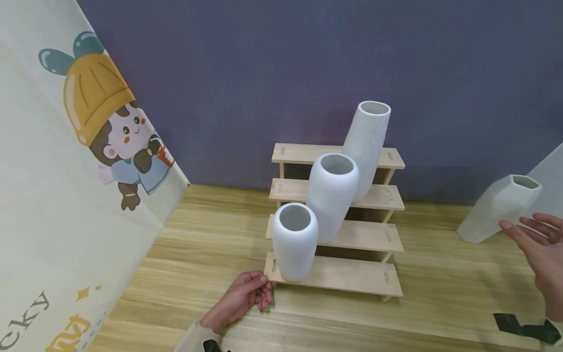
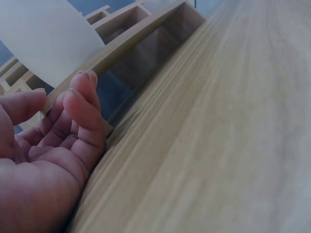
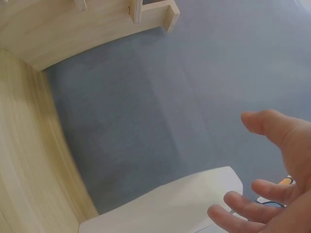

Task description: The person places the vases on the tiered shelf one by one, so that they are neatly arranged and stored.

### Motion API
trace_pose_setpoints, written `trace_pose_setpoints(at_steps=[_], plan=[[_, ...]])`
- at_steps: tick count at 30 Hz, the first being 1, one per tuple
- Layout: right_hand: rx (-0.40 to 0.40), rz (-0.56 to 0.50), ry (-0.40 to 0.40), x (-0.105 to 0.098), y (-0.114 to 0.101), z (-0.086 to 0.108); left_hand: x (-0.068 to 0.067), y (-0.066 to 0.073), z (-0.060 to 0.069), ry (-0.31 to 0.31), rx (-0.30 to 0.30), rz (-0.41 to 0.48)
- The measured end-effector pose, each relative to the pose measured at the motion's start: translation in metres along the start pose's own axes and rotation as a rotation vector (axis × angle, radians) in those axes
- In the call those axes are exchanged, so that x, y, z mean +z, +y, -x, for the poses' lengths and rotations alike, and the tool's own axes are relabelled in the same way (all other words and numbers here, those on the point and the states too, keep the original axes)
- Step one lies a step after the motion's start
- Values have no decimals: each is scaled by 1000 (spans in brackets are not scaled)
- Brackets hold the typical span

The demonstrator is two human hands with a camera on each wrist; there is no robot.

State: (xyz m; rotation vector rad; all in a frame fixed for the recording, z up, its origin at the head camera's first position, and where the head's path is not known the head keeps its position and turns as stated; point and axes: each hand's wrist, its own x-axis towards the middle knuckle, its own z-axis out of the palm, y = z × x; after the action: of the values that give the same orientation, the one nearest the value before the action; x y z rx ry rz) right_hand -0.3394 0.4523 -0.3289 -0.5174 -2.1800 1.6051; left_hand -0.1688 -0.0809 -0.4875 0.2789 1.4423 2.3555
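Observation:
My left hand (image 1: 246,293) is at the front left corner of a light wooden stepped stand (image 1: 352,276). In the left wrist view its thumb and curled fingers (image 2: 83,109) pinch the end of the lowest board. Three white vases stand on the steps: a short one (image 1: 293,254) low on the left, a medium one (image 1: 331,200) in the middle and a tall one (image 1: 367,142) higher up. On the right, an angular white vase (image 1: 494,210) stands on the table. Beside it my right hand (image 1: 543,254) has its fingers spread, apart from the vase in the right wrist view.
The wood-grain table (image 1: 198,244) runs under the stand and the angular vase. Behind them rises a dark blue-grey wall (image 1: 220,88). A white panel (image 1: 48,171) with a cartoon figure and lettering borders the left side.

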Motion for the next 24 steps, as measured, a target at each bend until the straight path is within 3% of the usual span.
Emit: trace_pose_setpoints(at_steps=[12, 18, 24], plan=[[51, 3, -11, -2, 10, -12, -2, 0, -2, 5, -9, 3], [29, 112, -45, -3, 18, -19, -2, 0, -2, 2, -8, 4], [90, 292, -46, 4, 21, -23, -2, -1, -2, 1, -6, 7]])
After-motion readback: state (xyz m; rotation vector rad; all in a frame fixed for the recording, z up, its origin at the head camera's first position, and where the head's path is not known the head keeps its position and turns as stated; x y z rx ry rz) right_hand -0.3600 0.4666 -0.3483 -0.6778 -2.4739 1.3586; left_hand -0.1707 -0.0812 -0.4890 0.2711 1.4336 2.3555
